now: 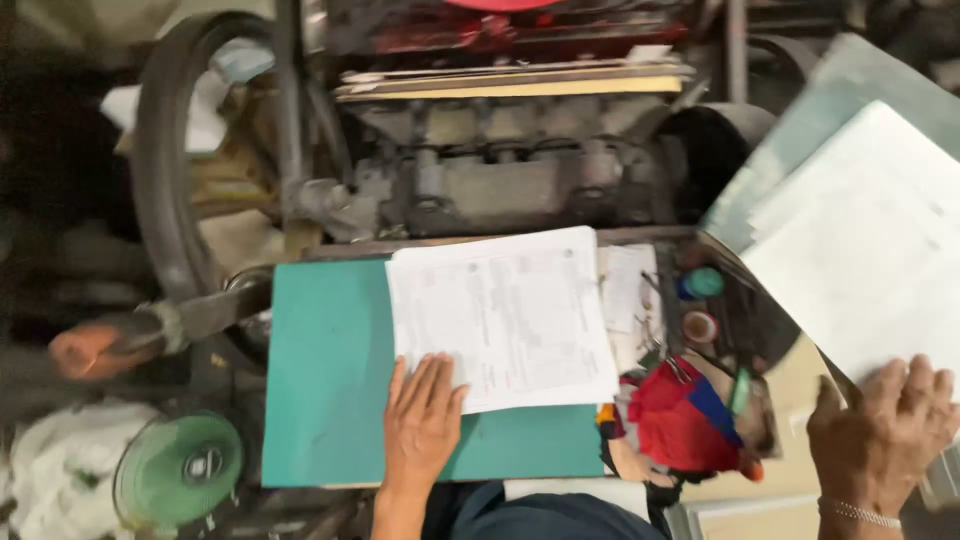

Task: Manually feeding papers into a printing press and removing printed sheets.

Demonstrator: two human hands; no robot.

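Observation:
My left hand [422, 420] lies flat, fingers together, on the near left corner of a stack of printed white sheets [505, 315] that rests on a teal board [330, 380]. My right hand [880, 435], with a thin bracelet at the wrist, grips the lower edge of a second stack of white paper [870, 270] at the right, which lies on a grey-green board [850, 85].
Behind the teal board stands a dark, oily machine [510, 175] with a large belt wheel [165, 170] at the left and a lever with an orange knob [85, 350]. A green fan [180, 470], a red and blue cloth [680, 415] and small pots [700, 300] are nearby.

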